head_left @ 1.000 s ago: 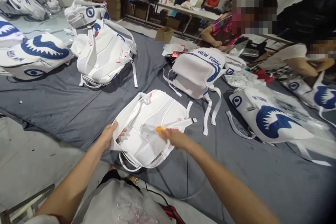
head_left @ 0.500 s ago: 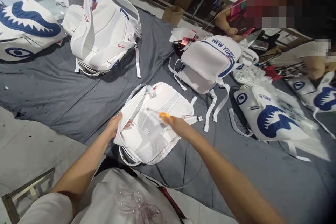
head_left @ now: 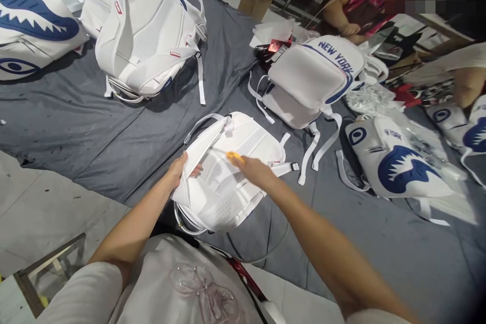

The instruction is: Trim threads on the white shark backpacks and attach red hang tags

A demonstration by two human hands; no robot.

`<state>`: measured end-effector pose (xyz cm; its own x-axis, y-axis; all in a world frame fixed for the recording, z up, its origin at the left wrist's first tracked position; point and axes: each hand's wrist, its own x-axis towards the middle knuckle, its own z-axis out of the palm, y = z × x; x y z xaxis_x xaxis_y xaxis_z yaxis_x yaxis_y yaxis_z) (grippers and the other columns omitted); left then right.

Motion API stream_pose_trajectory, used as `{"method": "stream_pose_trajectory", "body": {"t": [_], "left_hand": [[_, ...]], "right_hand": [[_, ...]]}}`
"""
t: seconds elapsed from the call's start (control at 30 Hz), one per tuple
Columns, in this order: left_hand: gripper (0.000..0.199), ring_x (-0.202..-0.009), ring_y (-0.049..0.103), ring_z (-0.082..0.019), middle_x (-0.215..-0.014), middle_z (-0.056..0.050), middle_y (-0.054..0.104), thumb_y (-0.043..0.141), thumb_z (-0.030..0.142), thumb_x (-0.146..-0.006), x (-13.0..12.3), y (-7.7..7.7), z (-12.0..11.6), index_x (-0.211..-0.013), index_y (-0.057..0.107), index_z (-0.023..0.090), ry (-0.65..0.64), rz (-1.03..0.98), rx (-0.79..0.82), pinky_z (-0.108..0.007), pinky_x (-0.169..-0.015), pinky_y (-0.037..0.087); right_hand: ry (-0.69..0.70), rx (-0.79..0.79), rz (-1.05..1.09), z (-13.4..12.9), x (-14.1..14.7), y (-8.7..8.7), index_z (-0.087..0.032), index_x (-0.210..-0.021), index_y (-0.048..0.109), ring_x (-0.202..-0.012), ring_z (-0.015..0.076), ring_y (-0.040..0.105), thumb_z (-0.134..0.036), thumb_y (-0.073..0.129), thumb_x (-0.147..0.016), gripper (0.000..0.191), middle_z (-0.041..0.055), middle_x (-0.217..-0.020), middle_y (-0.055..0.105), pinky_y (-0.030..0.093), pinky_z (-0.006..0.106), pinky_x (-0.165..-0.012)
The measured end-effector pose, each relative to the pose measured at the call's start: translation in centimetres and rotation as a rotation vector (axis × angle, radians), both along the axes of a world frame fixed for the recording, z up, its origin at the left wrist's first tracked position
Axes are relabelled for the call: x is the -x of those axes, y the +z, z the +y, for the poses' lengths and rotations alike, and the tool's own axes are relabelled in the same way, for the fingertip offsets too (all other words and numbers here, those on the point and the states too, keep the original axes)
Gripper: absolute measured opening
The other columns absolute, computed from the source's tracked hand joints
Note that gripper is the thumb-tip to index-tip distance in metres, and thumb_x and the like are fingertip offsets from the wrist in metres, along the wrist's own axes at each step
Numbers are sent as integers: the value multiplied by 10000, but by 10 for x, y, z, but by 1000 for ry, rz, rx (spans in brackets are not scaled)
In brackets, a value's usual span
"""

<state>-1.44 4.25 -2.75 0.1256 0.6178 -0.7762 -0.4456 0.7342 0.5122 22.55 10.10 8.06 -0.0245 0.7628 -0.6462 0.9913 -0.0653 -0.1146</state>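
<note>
A white backpack (head_left: 228, 197) lies back panel up near the front edge of the dark cloth. My left hand (head_left: 181, 169) grips the pack's left side at a shoulder strap, thumb on top and fingertips showing on the inner side. Over the middle of the pack, my right hand (head_left: 246, 166) is closed on an orange-handled tool (head_left: 234, 157); its thin tip points left toward the strap, and whether it touches is unclear. A strap with a dark buckle (head_left: 294, 166) sticks out at the right.
More white backpacks (head_left: 148, 45) stand at the back left. A "NEW YORK" backpack (head_left: 315, 76) and a shark-mouth one (head_left: 395, 162) lie to the right on the dark cloth (head_left: 144, 147). Another person's arm (head_left: 339, 12) is at the back, beyond a cardboard box (head_left: 255, 3).
The view has shifted a little. My left hand and the strap side have moved right and slightly up, and the tool tip has moved up and left over the pack.
</note>
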Motion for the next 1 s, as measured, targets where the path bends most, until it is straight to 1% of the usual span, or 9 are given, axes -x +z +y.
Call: {"method": "stream_pose_trajectory", "body": {"t": [0.1,0.23,0.33,0.53,0.63,0.7,0.83,0.87,1.0], "left_hand": [[636,-630,693,-178,-904,-196,737,325,560,-962,1,-4,3,-922,682,35,2,-12,54,-253,-585,572],[707,-597,678,-177,-883,-193,736,247,576,-967,4,-12,9,-919,686,24,-42,-90,109,-251,-527,555],[708,-592,671,-190,-864,-189,731,219,577,-968,7,-18,14,-1039,652,21,-72,-118,144,-258,-469,521],[733,-507,552,-134,-887,-160,706,190,624,-952,2,-14,11,-1226,570,61,-159,-92,43,-232,-417,404],[703,-669,589,-138,-1000,-119,681,173,623,-953,-14,-3,6,-1333,536,156,-231,183,-253,-229,-562,472],[546,-883,610,-176,-1123,-97,642,324,512,-964,-30,7,4,-1402,478,223,-365,486,-516,-273,-772,506],[515,-1223,462,-327,-1372,-154,482,525,271,-887,-67,30,-7,-1398,484,223,-700,1174,-779,-474,-1010,394],[508,-1277,407,-352,-1440,-173,412,518,265,-890,-77,35,-14,-1394,486,206,-732,1290,-808,-508,-1028,366],[620,-1349,326,-372,-1549,-172,273,552,455,-873,-114,45,-65,-1428,430,206,-994,1260,-1010,-526,-1043,348]], "right_hand": [[-68,-53,-72,-2,0,7,-146,-1141,591,-1050,309,608,-584,215,-981,599,182,-1116,650,454,399,-854],[-27,319,177,-19,0,34,-158,-1082,624,-740,238,640,-613,259,-958,596,148,-962,675,477,334,-668],[-149,212,246,-30,1,52,-154,-1136,617,-684,207,618,-626,221,-962,640,122,-882,676,471,309,-653],[-47,293,356,-45,-8,62,-182,-1029,683,-740,210,619,-728,321,-897,669,73,-763,676,468,302,-727],[-82,348,362,-48,-30,75,-176,-1048,662,-597,181,565,-740,268,-898,704,48,-655,629,445,278,-616],[-49,435,348,-45,-50,84,-153,-1054,649,-528,160,513,-716,284,-910,686,42,-616,595,420,266,-563],[-237,-40,-114,-41,-90,92,-113,-1089,623,-611,173,544,-617,264,-964,631,142,-845,640,401,292,-592],[-251,-28,-146,-44,-97,93,-114,-1076,624,-611,172,549,-609,284,-964,610,148,-866,641,396,293,-589],[-193,278,83,-72,-117,95,-165,-1073,630,-524,146,527,-613,329,-950,554,76,-732,637,377,268,-530]]}}
